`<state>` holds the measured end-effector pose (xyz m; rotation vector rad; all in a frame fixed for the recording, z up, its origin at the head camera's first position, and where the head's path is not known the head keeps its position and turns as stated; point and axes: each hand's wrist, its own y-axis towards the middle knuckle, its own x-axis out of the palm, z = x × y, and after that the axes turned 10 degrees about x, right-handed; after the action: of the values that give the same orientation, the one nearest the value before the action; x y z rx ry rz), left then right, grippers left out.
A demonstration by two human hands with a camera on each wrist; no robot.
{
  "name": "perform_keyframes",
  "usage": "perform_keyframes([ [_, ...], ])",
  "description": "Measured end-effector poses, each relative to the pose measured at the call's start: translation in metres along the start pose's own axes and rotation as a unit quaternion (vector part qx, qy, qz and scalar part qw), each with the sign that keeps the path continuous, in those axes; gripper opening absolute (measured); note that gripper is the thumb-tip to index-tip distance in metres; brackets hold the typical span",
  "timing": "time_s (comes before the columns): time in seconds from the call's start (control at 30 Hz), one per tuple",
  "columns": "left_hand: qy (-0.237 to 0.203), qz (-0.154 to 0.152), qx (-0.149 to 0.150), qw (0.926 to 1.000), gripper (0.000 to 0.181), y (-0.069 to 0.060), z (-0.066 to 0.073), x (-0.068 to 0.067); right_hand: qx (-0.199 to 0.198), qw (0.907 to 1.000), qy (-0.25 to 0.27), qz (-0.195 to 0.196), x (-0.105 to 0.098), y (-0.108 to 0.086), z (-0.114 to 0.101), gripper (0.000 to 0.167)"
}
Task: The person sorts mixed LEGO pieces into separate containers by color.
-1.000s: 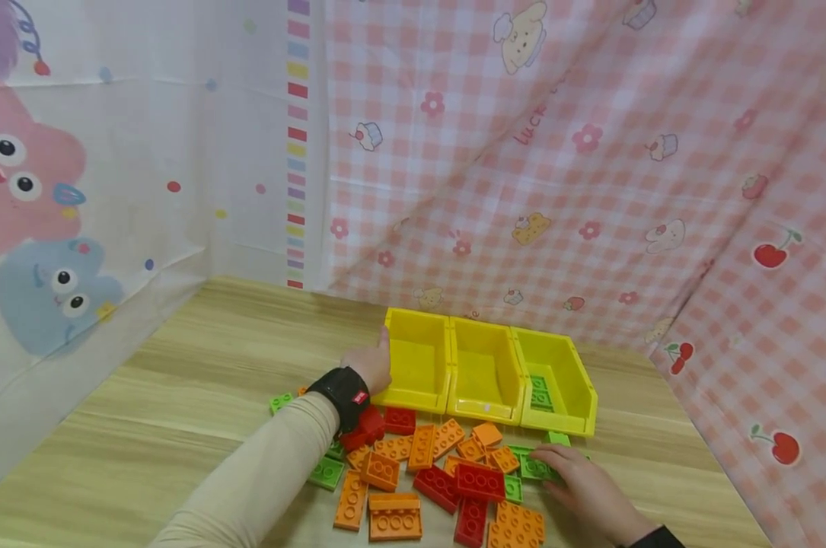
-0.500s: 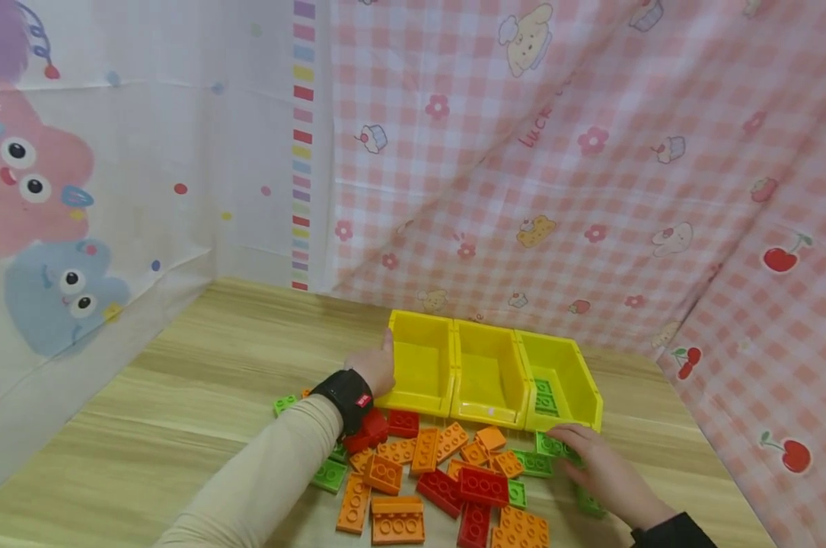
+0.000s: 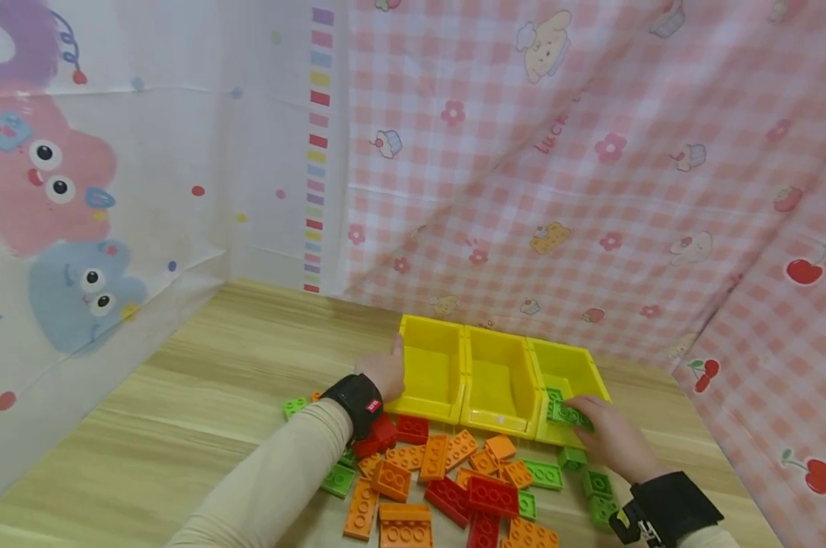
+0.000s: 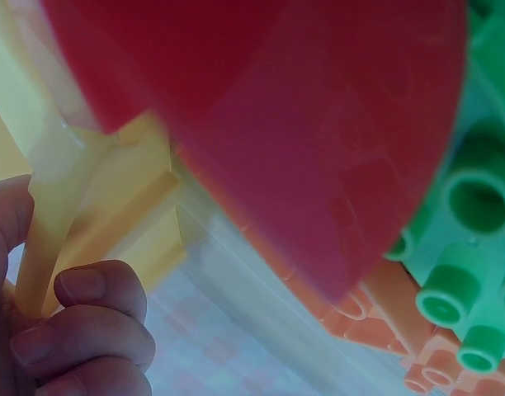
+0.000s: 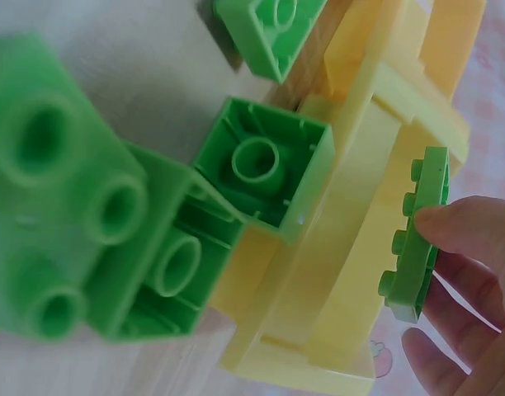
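Note:
My right hand (image 3: 614,435) pinches a green building brick (image 3: 570,414) between thumb and fingers, over the front of the right yellow bin (image 3: 580,364). In the right wrist view the held green brick (image 5: 417,239) shows a row of studs, clear of the bin wall. Part of another green brick (image 3: 553,395) shows inside that bin. My left hand (image 3: 383,373) grips the side wall of the left yellow bin (image 3: 432,329); in the left wrist view, thumb and curled fingers sit either side of the bin's edge (image 4: 50,223).
A middle yellow bin (image 3: 496,420) joins the outer two. In front lie several orange bricks (image 3: 433,459), red bricks (image 3: 492,496) and green bricks (image 3: 543,475). More green bricks (image 3: 597,484) lie below my right wrist. A patterned cloth (image 3: 495,190) hangs close behind the bins.
My right hand has lifted a green brick from the pile and carried it up and forward over the right bin. The left hand keeps its hold; the head view has shifted slightly.

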<state>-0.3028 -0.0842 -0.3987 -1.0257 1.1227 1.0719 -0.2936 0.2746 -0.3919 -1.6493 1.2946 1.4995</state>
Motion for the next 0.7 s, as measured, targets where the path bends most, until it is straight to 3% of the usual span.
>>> perform_keyframes([
  [0.37, -0.004, 0.007, -0.009, 0.9999, 0.080, 0.005, -0.003, 0.006, -0.019, 0.9984, -0.052, 0.010, 0.009, 0.034, 0.002, 0.035],
  [0.7, 0.003, 0.020, -0.007, 0.9998, 0.078, 0.002, -0.002, 0.006, -0.009, 0.9973, -0.070, -0.019, 0.016, 0.062, 0.003, 0.033],
])
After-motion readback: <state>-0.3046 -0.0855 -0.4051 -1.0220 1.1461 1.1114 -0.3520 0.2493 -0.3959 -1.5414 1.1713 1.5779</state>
